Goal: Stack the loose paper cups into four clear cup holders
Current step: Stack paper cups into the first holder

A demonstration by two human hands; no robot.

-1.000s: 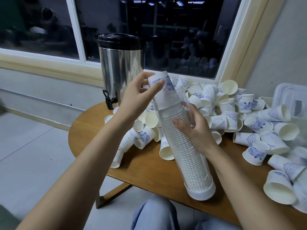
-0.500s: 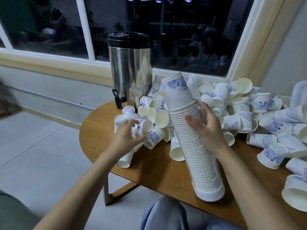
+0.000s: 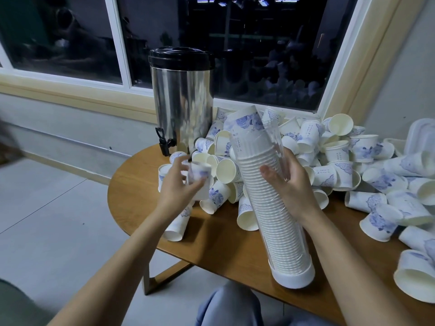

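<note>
A clear cup holder (image 3: 270, 208) with a white base leans on the wooden table (image 3: 226, 245), packed with nested paper cups; the top cup pokes out of its mouth. My right hand (image 3: 287, 182) grips the holder around its upper half. My left hand (image 3: 176, 184) holds a single white cup with blue print (image 3: 197, 175) just left of the holder, lifted off the pile. Several loose paper cups (image 3: 329, 161) lie heaped across the table behind and to the right.
A steel drinks urn (image 3: 181, 97) with a black lid and tap stands at the table's back left by the window. A white lidded container (image 3: 421, 132) sits at the far right. The table's front edge is close to my knees (image 3: 230, 304).
My left hand came down from the holder's top to the pile, picked up one cup and now lifts it. My right hand stays on the holder.
</note>
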